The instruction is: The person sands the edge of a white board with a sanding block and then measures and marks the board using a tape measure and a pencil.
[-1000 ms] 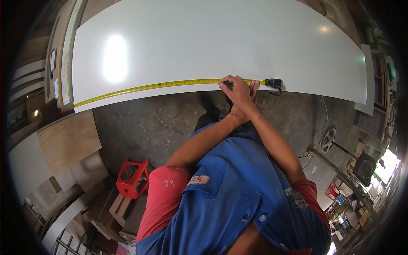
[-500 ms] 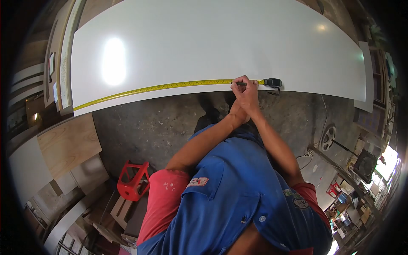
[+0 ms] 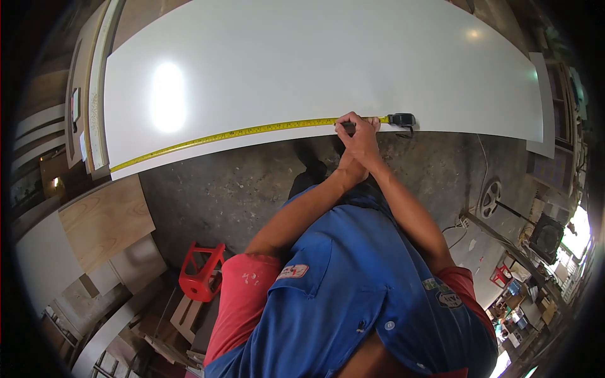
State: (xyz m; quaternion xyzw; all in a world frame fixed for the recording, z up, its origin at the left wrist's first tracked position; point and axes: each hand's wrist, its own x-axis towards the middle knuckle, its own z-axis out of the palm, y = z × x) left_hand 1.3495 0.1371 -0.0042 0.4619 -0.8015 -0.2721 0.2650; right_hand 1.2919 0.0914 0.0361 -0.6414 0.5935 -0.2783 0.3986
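Observation:
A yellow tape measure blade (image 3: pixel 252 130) runs along the near edge of a large white board (image 3: pixel 302 63), from its left corner to a black tape case (image 3: pixel 401 120). My right hand (image 3: pixel 359 138) is at this edge, just left of the case, fingers closed around a short dark pencil-like stick (image 3: pixel 347 126) over the blade. My left hand (image 3: pixel 353 167) crosses under the right wrist and is mostly hidden. Fingertips beside the right hand press at the blade and appear to be the left's. A dark strap (image 3: pixel 405 133) hangs from the case.
Below the board lies a grey concrete floor (image 3: pixel 220 183). A red plastic stool (image 3: pixel 201 271) stands at lower left, near wooden panels (image 3: pixel 107 220). A floor fan (image 3: pixel 546 238) and a wheel-like disc (image 3: pixel 490 200) are at right. Long boards (image 3: pixel 97 94) line the left side.
The view has tilted slightly. The right hand's fingers have shifted a little left along the blade, still closed on the dark stick. The tape and board keep their places.

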